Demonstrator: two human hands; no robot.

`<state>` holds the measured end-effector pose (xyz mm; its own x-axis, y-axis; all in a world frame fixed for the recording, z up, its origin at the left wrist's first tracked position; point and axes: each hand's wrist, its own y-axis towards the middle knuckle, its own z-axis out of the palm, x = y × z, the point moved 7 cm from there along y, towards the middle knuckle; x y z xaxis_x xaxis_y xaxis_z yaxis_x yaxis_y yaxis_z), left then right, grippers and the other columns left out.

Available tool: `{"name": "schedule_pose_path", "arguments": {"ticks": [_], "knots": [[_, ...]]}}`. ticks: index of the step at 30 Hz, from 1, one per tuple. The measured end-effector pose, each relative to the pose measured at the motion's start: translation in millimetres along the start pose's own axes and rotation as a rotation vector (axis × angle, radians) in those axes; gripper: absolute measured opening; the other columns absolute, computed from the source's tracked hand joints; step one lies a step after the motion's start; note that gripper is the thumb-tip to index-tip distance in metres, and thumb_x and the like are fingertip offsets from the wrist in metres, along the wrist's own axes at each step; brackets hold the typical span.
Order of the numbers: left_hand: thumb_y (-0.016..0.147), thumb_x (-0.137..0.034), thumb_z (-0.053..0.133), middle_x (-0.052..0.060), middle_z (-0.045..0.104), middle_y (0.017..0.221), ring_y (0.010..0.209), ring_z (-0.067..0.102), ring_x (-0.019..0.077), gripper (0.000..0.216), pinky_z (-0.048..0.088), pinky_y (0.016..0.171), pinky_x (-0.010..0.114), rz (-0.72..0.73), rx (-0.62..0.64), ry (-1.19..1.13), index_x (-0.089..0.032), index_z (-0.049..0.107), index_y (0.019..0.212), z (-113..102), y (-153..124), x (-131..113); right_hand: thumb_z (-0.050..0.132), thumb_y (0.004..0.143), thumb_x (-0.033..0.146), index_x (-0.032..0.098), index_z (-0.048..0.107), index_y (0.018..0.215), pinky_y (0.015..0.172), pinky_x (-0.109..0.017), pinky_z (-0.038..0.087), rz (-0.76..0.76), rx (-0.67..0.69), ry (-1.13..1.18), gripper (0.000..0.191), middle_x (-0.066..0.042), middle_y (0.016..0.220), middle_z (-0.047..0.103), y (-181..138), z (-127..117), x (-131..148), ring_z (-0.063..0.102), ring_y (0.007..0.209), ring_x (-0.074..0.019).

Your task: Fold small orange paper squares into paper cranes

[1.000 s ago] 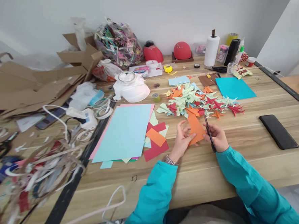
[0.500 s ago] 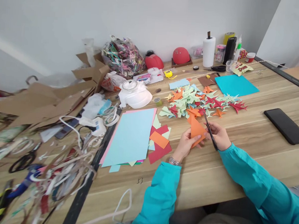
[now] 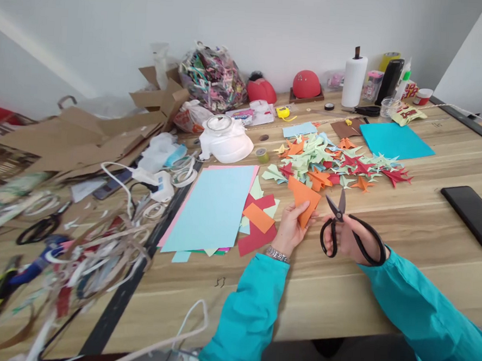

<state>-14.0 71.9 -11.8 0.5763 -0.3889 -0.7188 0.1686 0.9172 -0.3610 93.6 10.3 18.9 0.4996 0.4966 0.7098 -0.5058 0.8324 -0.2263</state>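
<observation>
Pinching an angular orange paper piece (image 3: 304, 199) between its fingers, my left hand (image 3: 292, 228) is above the wooden worktop (image 3: 410, 212), near a heap of multicoloured folded-paper shapes (image 3: 317, 151); my right hand (image 3: 348, 239) grips black-handled metal scissors (image 3: 339, 214), blades parted, beside the paper.

Scissors (image 3: 339, 214) now clear of orange paper (image 3: 301, 192)

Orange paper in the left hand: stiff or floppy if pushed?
The orange paper is probably fairly stiff: its upper part juts past the left hand without visible sag. It's likely very light, as it looks thin and one hand's pinch holds it. A firm push would probably crease it; the folded shapes nearby suggest similar paper takes folds.
</observation>
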Motion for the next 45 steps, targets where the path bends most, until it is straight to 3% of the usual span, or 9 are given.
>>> {"name": "schedule_pose_path", "arguments": {"ticks": [9, 18, 35, 40, 45], "knots": [[0.063, -0.026, 0.072, 0.001, 0.065, 0.066, 0.057, 0.064, 0.0128, 0.022, 0.049, 0.043, 0.019, 0.061, 0.029, 0.048, -0.012, 0.064, 0.077, -2, -1, -8, 0.059, 0.075, 0.052, 0.017, 0.051, 0.100, 0.056, -0.029, 0.047, 0.166, 0.046, -0.002, 0.044, -0.004, 0.071, 0.060, 1, -1, -23, 0.057, 0.061, -0.0156], [0.062, -0.028, 0.074, 0.001, 0.063, 0.058, 0.049, 0.059, 0.0099, 0.024, 0.046, 0.042, 0.016, 0.080, 0.035, 0.110, -0.011, 0.061, 0.074, -1, -7, -12, 0.056, 0.076, 0.052, 0.016, 0.051, 0.101, 0.055, -0.030, 0.047, 0.240, 0.080, -0.004, 0.044, -0.005, 0.070, 0.061, -1, 2, -22, 0.058, 0.059, -0.0155], [0.067, -0.030, 0.071, 0.000, 0.059, 0.055, 0.044, 0.053, 0.0063, 0.022, 0.039, 0.036, 0.014, 0.082, 0.099, 0.093, -0.010, 0.062, 0.075, -1, -6, -12, 0.056, 0.076, 0.053, 0.017, 0.051, 0.102, 0.054, -0.028, 0.047, 0.250, 0.089, -0.091, 0.045, -0.004, 0.070, 0.062, 1, 0, -26, 0.058, 0.057, -0.0142], [0.066, -0.029, 0.071, 0.001, 0.063, 0.064, 0.046, 0.053, 0.0048, 0.022, 0.039, 0.038, 0.013, 0.088, 0.054, 0.047, -0.011, 0.063, 0.077, -7, -6, -15, 0.053, 0.079, 0.051, 0.017, 0.052, 0.103, 0.055, -0.029, 0.047, 0.249, 0.114, -0.096, 0.042, -0.004, 0.071, 0.062, 0, 1, -26, 0.058, 0.058, -0.0143], [0.067, -0.030, 0.070, 0.002, 0.061, 0.057, 0.044, 0.053, 0.0071, 0.022, 0.041, 0.039, 0.016, 0.100, 0.099, 0.121, -0.011, 0.062, 0.074, -5, -6, -13, 0.055, 0.077, 0.050, 0.017, 0.053, 0.101, 0.054, -0.029, 0.047, 0.247, 0.109, -0.099, 0.041, -0.004, 0.069, 0.062, 2, -1, -29, 0.057, 0.057, -0.0144]]}}
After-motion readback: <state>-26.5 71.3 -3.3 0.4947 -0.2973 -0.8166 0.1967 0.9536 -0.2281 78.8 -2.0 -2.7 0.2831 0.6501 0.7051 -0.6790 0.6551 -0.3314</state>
